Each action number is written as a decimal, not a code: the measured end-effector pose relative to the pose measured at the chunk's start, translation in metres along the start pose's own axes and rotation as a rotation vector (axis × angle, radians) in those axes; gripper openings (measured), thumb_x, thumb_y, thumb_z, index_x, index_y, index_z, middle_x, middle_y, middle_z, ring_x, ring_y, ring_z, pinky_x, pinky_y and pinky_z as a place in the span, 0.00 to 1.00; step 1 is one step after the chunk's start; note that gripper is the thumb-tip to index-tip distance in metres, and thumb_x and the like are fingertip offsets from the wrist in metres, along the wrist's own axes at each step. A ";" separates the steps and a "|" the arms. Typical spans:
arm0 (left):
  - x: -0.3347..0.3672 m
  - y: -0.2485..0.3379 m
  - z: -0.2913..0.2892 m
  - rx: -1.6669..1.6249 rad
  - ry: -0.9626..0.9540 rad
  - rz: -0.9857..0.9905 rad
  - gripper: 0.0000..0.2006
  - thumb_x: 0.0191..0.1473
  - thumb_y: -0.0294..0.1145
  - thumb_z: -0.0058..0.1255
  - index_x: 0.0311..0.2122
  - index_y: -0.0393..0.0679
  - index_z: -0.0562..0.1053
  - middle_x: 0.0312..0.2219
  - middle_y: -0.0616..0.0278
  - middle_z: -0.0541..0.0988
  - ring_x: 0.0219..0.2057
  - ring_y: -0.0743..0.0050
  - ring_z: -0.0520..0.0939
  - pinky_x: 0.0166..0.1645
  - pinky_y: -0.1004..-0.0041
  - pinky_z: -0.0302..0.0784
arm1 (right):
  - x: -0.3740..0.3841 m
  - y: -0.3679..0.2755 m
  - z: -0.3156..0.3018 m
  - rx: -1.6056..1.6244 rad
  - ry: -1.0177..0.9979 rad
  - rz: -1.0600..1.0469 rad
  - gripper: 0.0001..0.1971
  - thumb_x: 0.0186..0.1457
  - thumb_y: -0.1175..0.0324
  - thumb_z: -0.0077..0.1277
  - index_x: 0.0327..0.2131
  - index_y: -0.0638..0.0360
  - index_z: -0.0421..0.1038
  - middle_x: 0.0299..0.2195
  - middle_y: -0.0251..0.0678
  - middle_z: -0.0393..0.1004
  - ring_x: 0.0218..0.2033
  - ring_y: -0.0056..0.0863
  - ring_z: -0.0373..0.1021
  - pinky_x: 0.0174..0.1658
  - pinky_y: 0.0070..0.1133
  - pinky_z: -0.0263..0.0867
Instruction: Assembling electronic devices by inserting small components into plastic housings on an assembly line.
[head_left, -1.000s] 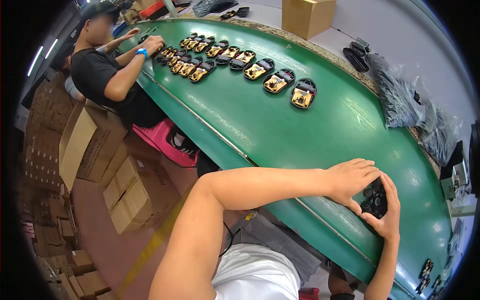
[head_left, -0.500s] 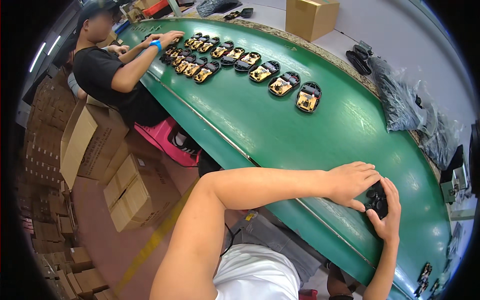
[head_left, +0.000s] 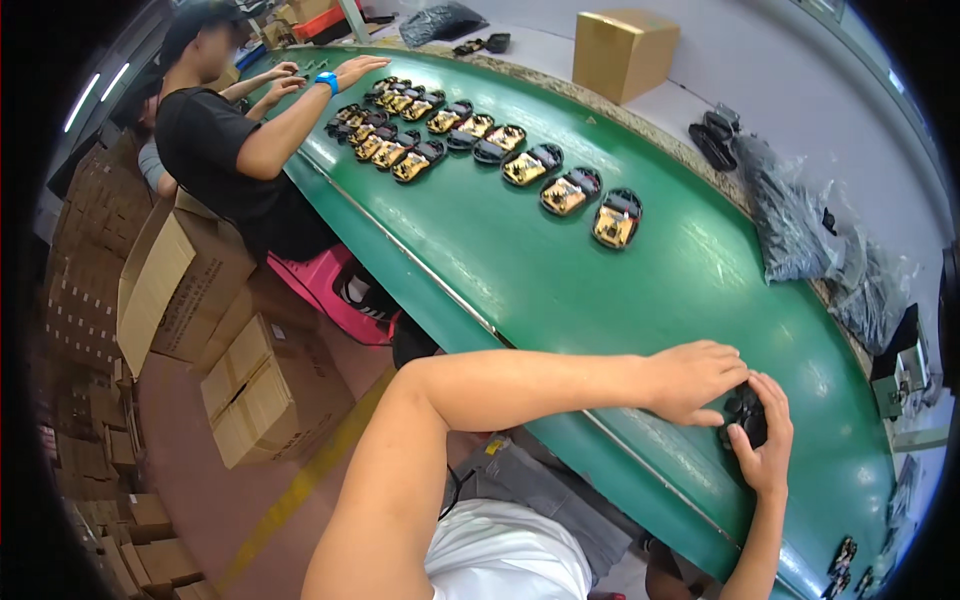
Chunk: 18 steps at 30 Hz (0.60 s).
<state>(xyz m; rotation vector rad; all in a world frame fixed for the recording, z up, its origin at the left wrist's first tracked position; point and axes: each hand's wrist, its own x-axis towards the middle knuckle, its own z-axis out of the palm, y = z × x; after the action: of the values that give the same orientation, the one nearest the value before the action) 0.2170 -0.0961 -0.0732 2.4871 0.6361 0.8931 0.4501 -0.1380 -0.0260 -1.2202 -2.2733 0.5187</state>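
A black plastic shell (head_left: 746, 415) with rounded bumps lies at the right part of the green work surface, between my two hands. My right hand (head_left: 770, 432) curls around its right side, with the thumb on its near edge. From the left, my left hand (head_left: 697, 382) holds its upper left edge, fingers bent over the far end and thumb close to the near side. Both hands hide much of the shell. Farther up the table stand rows of black oval shells (head_left: 617, 218) with tan circuit boards and wires inside.
A co-worker (head_left: 215, 135) sits at the far left, arms over the table. Along the back ledge are a cardboard box (head_left: 625, 55), black parts (head_left: 713, 138) and plastic bags of dark parts (head_left: 790, 210). Open cartons (head_left: 185, 280) stand on the floor at left. Small parts (head_left: 842, 565) lie at lower right.
The view has shifted slightly. My hands stay on the black shell, which is a little more covered. The co-worker's nearer hand has moved off the rows of shells and stretches outward.
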 end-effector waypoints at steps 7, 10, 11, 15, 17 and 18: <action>0.003 0.000 0.007 0.014 -0.009 0.018 0.27 0.47 0.40 0.65 0.49 0.35 0.73 0.55 0.44 0.71 0.62 0.42 0.68 0.66 0.53 0.62 | -0.003 -0.006 -0.002 0.031 0.018 0.053 0.28 0.49 0.65 0.58 0.54 0.65 0.70 0.56 0.51 0.70 0.61 0.49 0.64 0.65 0.39 0.58; 0.000 0.001 0.003 0.021 -0.005 0.021 0.26 0.46 0.40 0.66 0.47 0.36 0.74 0.54 0.45 0.72 0.61 0.43 0.68 0.65 0.54 0.63 | 0.000 -0.009 0.000 0.027 0.030 0.058 0.26 0.49 0.69 0.57 0.53 0.65 0.71 0.56 0.50 0.71 0.61 0.49 0.64 0.65 0.39 0.57; -0.001 0.001 0.002 0.007 -0.016 0.028 0.25 0.46 0.40 0.66 0.47 0.36 0.74 0.53 0.46 0.73 0.60 0.44 0.69 0.64 0.54 0.64 | 0.000 -0.010 0.002 0.033 0.030 0.053 0.25 0.49 0.70 0.56 0.53 0.65 0.71 0.56 0.50 0.71 0.61 0.49 0.64 0.65 0.38 0.57; 0.001 -0.003 0.005 0.000 0.049 0.066 0.23 0.45 0.39 0.66 0.44 0.37 0.75 0.50 0.48 0.74 0.57 0.48 0.71 0.61 0.55 0.66 | 0.002 -0.009 0.002 0.031 0.036 0.051 0.23 0.50 0.71 0.55 0.52 0.65 0.71 0.55 0.49 0.72 0.61 0.48 0.65 0.65 0.38 0.57; 0.005 -0.002 0.004 0.016 0.046 0.058 0.22 0.44 0.39 0.66 0.43 0.37 0.76 0.50 0.48 0.74 0.56 0.48 0.71 0.61 0.55 0.67 | 0.004 -0.009 -0.003 0.020 0.041 0.058 0.22 0.50 0.72 0.54 0.51 0.66 0.71 0.55 0.50 0.72 0.60 0.48 0.65 0.65 0.37 0.57; 0.005 -0.001 0.002 0.047 0.050 0.065 0.21 0.44 0.39 0.65 0.42 0.38 0.76 0.49 0.49 0.74 0.56 0.49 0.72 0.60 0.55 0.67 | 0.006 -0.008 -0.003 0.050 0.053 0.070 0.22 0.50 0.73 0.53 0.51 0.66 0.71 0.55 0.50 0.72 0.60 0.48 0.66 0.65 0.37 0.58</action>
<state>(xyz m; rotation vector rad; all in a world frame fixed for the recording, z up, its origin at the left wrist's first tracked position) 0.2211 -0.0927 -0.0727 2.5475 0.6031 0.9777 0.4440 -0.1369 -0.0180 -1.2778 -2.1666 0.5589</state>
